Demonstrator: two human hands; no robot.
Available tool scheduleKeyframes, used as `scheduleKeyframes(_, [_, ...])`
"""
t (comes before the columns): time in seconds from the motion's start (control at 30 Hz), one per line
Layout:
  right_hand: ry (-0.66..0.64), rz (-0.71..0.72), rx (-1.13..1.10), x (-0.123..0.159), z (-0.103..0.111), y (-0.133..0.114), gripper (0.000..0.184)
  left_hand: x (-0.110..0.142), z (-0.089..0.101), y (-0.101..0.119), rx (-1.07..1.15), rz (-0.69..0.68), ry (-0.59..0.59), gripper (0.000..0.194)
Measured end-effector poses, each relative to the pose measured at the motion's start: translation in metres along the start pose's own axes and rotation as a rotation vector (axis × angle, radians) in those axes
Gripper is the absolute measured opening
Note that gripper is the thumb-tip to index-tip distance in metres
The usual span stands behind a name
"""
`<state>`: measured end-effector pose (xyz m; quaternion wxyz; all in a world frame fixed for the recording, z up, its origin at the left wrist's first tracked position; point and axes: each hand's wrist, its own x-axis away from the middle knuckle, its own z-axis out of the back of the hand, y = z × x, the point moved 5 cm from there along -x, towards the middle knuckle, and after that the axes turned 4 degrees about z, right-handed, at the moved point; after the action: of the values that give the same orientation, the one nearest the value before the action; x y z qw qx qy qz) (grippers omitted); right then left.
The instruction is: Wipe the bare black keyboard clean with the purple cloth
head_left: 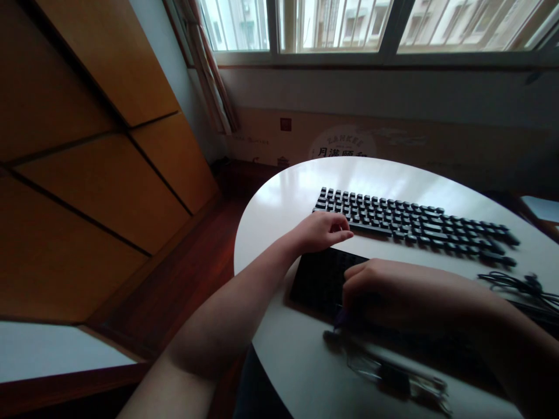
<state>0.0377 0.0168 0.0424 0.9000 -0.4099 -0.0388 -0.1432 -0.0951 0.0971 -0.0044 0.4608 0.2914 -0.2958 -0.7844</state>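
My left hand is at the left end of a block of loose black keycaps laid out in keyboard rows. Its fingers are curled, with thumb and forefinger close together; anything between them is too small to make out. Over a black keyboard base, my right hand is closed, fingers pointing down. Something dark purple shows beneath its fingertips, in shadow and blurred. The right forearm covers much of the base. In front of it lies a blurred tool with wire loops and a dark middle.
Everything lies on a round white table. A black cable is bunched at the right. Orange-brown cabinet panels stand at the left, beside a dark wooden floor. Behind the table are a window and a curtain.
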Motion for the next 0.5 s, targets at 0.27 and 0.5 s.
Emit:
scheduleKeyframes(0.27, [0.603, 0.066, 0.528, -0.006, 0.010, 0.011, 0.019, -0.004, -0.011, -0.012, -0.027, 0.026, -0.112, 0.011])
scheduleKeyframes(0.5, [0.297, 0.055, 0.708, -0.034, -0.031, 0.016, 0.024, -0.001, -0.017, -0.009, -0.169, -0.015, -0.143, 0.028])
